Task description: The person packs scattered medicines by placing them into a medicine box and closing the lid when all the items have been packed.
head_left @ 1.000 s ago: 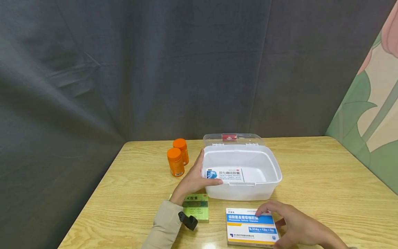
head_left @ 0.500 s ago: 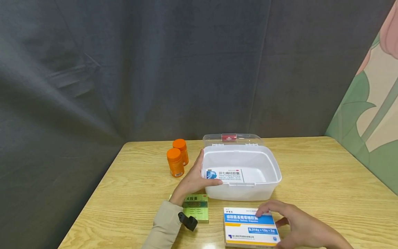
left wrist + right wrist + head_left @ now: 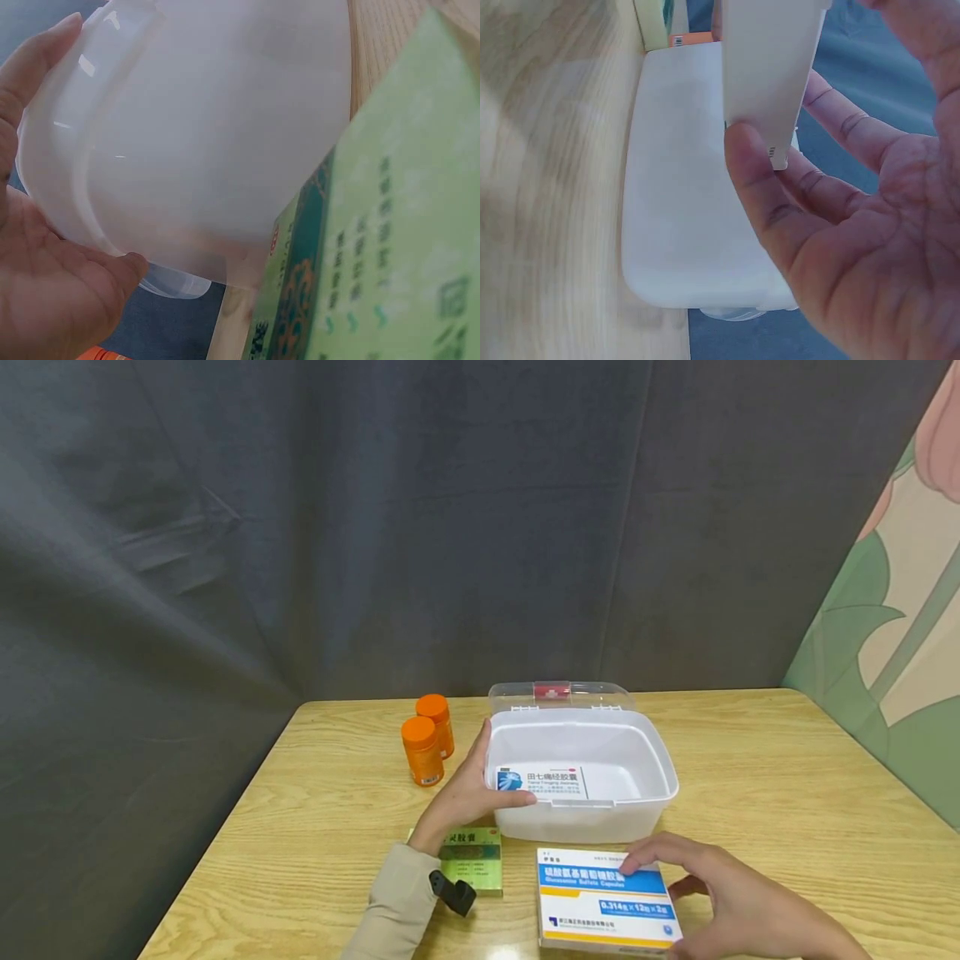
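Observation:
A white plastic first-aid box (image 3: 581, 821) stands with its clear lid (image 3: 510, 695) tipped back. My left hand (image 3: 467, 789) holds its front left corner, thumb over the front rim and fingers along the left side. Inside lies a white and blue medicine box (image 3: 553, 782). My right hand (image 3: 723, 893) grips the right edge of a white, blue and orange capsule box (image 3: 600, 902) in front of the first-aid box. In the right wrist view, the capsule box's pale side (image 3: 769, 75) shows between thumb and fingers. A green medicine box (image 3: 476, 862) lies partly hidden under my left wrist.
Two orange-capped bottles, a front bottle (image 3: 423, 752) and a rear bottle (image 3: 442, 727), stand left of the first-aid box. The wooden table (image 3: 780, 777) reaches back to a dark curtain (image 3: 465, 527). A floral panel (image 3: 900, 635) is at the right.
The capsule box has come up a little in my right hand, its upper edge now nearer the first-aid box. My left hand stays in place.

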`<state>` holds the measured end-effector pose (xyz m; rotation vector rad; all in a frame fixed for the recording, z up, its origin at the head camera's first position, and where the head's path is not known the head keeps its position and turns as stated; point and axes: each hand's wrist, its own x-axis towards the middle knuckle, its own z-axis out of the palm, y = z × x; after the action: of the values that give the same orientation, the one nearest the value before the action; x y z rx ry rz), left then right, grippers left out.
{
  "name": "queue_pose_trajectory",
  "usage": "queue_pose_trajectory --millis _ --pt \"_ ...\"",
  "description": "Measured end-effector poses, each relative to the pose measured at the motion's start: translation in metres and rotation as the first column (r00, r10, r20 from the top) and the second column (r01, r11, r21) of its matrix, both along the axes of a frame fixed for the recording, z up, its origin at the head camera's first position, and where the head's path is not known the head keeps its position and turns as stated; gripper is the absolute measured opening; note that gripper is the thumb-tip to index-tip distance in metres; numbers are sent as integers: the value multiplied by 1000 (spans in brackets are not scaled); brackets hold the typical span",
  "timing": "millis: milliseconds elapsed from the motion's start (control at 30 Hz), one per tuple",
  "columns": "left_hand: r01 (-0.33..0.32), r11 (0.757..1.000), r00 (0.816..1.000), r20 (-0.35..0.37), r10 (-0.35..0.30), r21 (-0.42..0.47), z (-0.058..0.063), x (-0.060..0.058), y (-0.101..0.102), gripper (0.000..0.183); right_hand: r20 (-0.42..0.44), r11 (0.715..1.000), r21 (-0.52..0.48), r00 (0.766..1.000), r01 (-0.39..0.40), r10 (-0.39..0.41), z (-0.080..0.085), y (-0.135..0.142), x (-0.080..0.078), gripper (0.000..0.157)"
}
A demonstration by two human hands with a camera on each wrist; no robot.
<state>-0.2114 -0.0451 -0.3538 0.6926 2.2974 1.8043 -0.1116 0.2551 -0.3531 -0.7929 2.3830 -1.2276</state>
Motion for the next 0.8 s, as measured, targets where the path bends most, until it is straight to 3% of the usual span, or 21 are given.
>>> queue_pose_trajectory --millis 200,400,633,800 --pt "2 1000 1000 -11 -2 -4 2 1 0 110 -79 999 -28 997 -16 14 5 1 0 64" --pt "20 1000 1000 -19 -19 20 1 -1 -1 108 -208 992 -104 977 -76 53 9 7 -1 64" --pt "82 994 997 -22 -80 74 0 -3 0 104 -280 994 -110 960 -16 -15 16 13 -4 65" --pt "85 991 996 -30 -82 100 -2 -3 0 100 -357 990 -137 934 -33 -18 21 17 -7 66"
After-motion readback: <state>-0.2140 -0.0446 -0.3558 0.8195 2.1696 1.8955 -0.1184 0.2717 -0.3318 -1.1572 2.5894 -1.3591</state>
